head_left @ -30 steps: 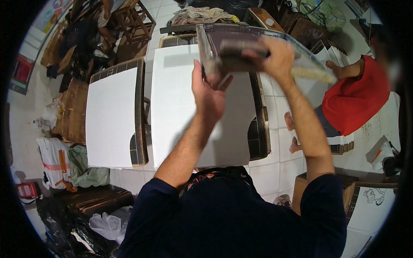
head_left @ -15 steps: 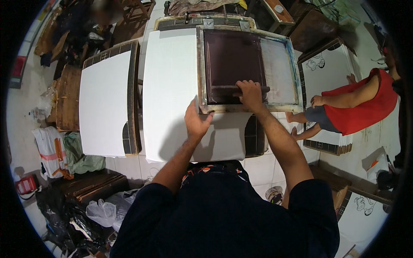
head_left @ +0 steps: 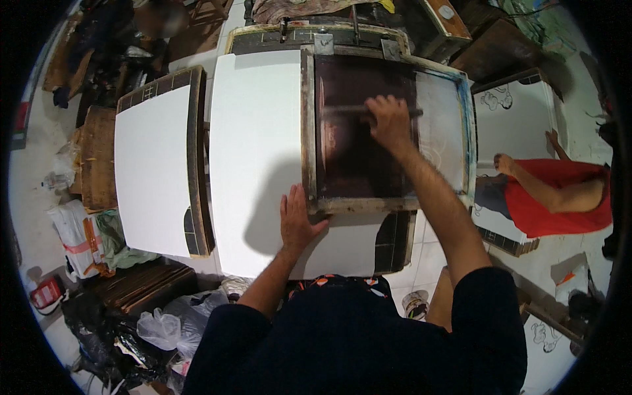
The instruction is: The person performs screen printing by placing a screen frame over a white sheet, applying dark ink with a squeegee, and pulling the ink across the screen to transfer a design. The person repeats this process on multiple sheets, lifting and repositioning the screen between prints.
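Observation:
My right hand [head_left: 391,122] is closed around a dark bar-shaped squeegee [head_left: 345,110], which lies across the dark mesh of a screen-printing frame [head_left: 308,131]. A wet, dark film covers the mesh [head_left: 365,155]. The frame's right part is pale and cloudy, with blue stains along the rim. Flat beside the frame's near left corner rests my left hand [head_left: 299,220], fingers stretched out and the thumb by the near rail. Under both is a white sheet [head_left: 253,125] spread over a dark board [head_left: 394,247]. The squeegee's lower edge is hidden.
Another board with a white sheet [head_left: 155,164] stands to the left. On the right, a person in a red top [head_left: 566,197] reaches over a board with a line-drawn print [head_left: 497,99]. Plastic bags [head_left: 178,322] and stacked boards [head_left: 145,286] lie at lower left.
My right hand has pushed the squeegee from the near end toward the far part of the mesh. My left hand now lies flatter beside the frame corner. The view has shifted; the person in red has moved.

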`<state>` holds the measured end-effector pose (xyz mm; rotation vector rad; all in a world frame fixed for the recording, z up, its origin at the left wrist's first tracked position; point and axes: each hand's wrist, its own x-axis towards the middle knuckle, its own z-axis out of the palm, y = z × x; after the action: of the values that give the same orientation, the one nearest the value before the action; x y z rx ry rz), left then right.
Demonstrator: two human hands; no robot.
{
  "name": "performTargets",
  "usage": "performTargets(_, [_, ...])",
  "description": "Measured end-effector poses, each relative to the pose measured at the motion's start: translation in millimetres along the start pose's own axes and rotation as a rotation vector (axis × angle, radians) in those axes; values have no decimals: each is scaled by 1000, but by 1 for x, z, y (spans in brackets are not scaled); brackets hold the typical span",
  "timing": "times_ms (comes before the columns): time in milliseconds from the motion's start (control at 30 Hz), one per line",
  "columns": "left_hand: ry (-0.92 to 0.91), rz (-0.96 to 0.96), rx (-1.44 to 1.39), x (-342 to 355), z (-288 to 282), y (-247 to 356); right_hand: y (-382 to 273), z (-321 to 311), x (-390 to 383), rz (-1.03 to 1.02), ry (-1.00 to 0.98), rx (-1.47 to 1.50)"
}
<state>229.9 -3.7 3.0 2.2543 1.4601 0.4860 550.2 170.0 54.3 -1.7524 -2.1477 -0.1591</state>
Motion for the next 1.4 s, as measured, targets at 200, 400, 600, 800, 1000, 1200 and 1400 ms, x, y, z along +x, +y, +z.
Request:
performTargets(200, [-5,-18,23,-2,3,-2,60,45,114,35,40,-61])
performTargets(400, [-26,-9,44,-4,9,-6,22,34,50,56,169,-96])
performTargets(600, [-37,-32,51,-4,10,-6,39,36,76,106,105,-66])
performTargets(800, [18,2,72,-4,11,-6,47,57,100,100,132,-119])
performTargets(1000, [63,48,88,-1,10,-4,20,32,56,162,-49,-156])
performTargets(1200, [75,49,9,-3,8,-5,-63,-22,-88,163,-82,-85])
performTargets(1400, [82,45,-45,-4,15,-9,-116,-54,-179,197,-153,-32])
